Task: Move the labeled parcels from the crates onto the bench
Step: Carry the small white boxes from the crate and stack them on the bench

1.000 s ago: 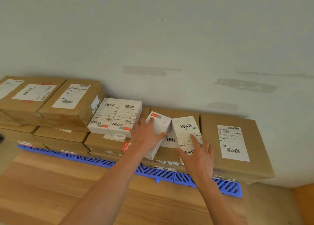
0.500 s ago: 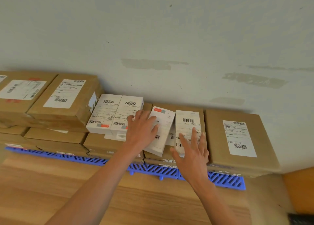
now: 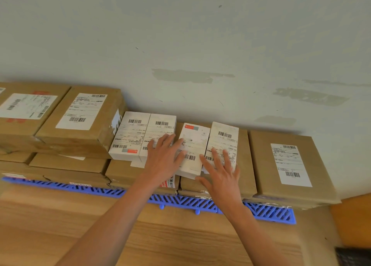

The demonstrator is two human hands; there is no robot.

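From the head view I see both my hands laid flat on small white parcels that sit on a row of brown boxes against the wall.

My left hand rests with its fingers straight and spread, clamped on nothing. The fingertips lie over the near right corner of white parcel B, and the thumb touches the left edge of white parcel C.

My right hand is also flat, fingers straight and apart, gripping nothing. They lie over the lower part of white parcel D, while the thumb reaches across the near end of parcel C.

White parcel A lies just left of B, the two touching side by side, label up. C and D also lie side by side, slightly tilted, on a brown box underneath. A and B sit on another brown box.

To the right is a large brown box with a white label, apart from my hands. To the left, two taller labelled brown boxes and are stacked on flatter ones.

All the boxes stand on a blue slatted pallet, whose front edge shows along the row. The wooden desk lies in front of it, under my forearms. A dark thing shows at the bottom right corner; I cannot tell what it is.
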